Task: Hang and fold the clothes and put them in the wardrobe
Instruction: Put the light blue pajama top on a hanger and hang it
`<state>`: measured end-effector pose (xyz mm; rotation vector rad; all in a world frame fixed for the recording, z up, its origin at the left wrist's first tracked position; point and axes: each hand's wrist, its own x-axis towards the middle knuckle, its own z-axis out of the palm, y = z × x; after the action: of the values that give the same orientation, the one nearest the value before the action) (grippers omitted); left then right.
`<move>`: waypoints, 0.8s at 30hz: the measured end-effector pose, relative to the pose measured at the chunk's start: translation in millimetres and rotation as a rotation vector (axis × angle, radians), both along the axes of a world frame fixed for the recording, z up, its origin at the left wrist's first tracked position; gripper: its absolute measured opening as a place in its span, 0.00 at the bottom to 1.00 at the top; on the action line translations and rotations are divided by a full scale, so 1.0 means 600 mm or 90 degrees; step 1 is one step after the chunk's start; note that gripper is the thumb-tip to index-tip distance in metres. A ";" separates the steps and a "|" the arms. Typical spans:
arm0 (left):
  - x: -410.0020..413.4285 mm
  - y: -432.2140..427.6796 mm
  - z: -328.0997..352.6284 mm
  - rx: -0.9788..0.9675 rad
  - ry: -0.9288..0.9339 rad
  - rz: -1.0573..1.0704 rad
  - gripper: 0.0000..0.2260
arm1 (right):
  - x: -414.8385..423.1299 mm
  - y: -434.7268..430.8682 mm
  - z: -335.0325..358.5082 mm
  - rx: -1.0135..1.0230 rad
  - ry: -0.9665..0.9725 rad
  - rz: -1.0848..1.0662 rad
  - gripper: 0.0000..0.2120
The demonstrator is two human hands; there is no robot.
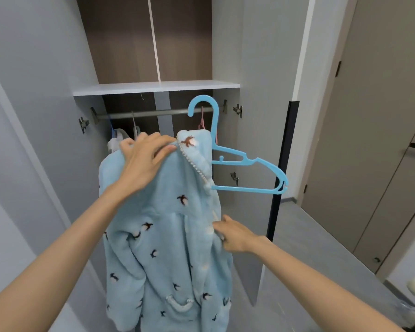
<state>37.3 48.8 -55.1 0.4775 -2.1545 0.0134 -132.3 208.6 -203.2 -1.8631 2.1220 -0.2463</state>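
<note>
A fluffy light-blue garment with small dark bird prints (168, 236) hangs in front of me, half on a light-blue plastic hanger (247, 161). The hanger's left arm is inside the garment; its right arm and hook stick out bare. My left hand (144, 159) grips the garment's shoulder and collar at the top. My right hand (233, 233) pinches the garment's front edge lower down, at the right. Behind them stands the open wardrobe with a metal rail (141, 114).
On the rail hang a white garment on a blue hanger (116, 140) at the left and a pink hanger (203, 121) at the right. A white shelf (153, 87) lies above the rail. Open wardrobe doors flank both sides; a grey door stands right.
</note>
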 end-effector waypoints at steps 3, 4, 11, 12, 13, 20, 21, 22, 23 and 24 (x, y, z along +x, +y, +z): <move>0.020 -0.011 -0.007 0.013 0.011 0.040 0.09 | -0.011 0.005 -0.023 0.076 0.060 0.012 0.17; 0.026 -0.016 -0.011 0.017 0.010 0.044 0.09 | -0.018 0.006 -0.030 0.089 0.097 -0.007 0.20; 0.056 -0.043 -0.065 -0.014 -0.082 0.053 0.11 | -0.078 0.022 -0.005 0.052 0.390 -0.159 0.21; 0.059 -0.046 -0.072 -0.024 -0.105 0.047 0.12 | -0.086 0.025 0.003 0.054 0.408 -0.176 0.21; 0.061 -0.047 -0.078 -0.028 -0.128 0.039 0.12 | -0.092 0.028 0.012 0.058 0.419 -0.188 0.21; 0.066 -0.038 -0.107 -0.018 -0.150 0.043 0.10 | -0.135 0.030 0.077 0.062 0.438 -0.218 0.27; 0.064 -0.038 -0.110 -0.025 -0.152 0.044 0.10 | -0.141 0.031 0.084 0.062 0.447 -0.223 0.27; 0.060 -0.040 -0.113 -0.031 -0.153 0.043 0.10 | -0.147 0.031 0.091 0.059 0.457 -0.229 0.27; 0.055 -0.040 -0.117 -0.043 -0.151 0.044 0.10 | -0.152 0.033 0.096 0.054 0.471 -0.231 0.26; 0.051 -0.040 -0.119 -0.056 -0.147 0.043 0.11 | -0.156 0.034 0.101 0.048 0.490 -0.232 0.25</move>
<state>67.9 24.8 -126.6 0.5184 -2.3511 0.2090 -226.1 228.8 -142.5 -1.6691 2.9076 0.5627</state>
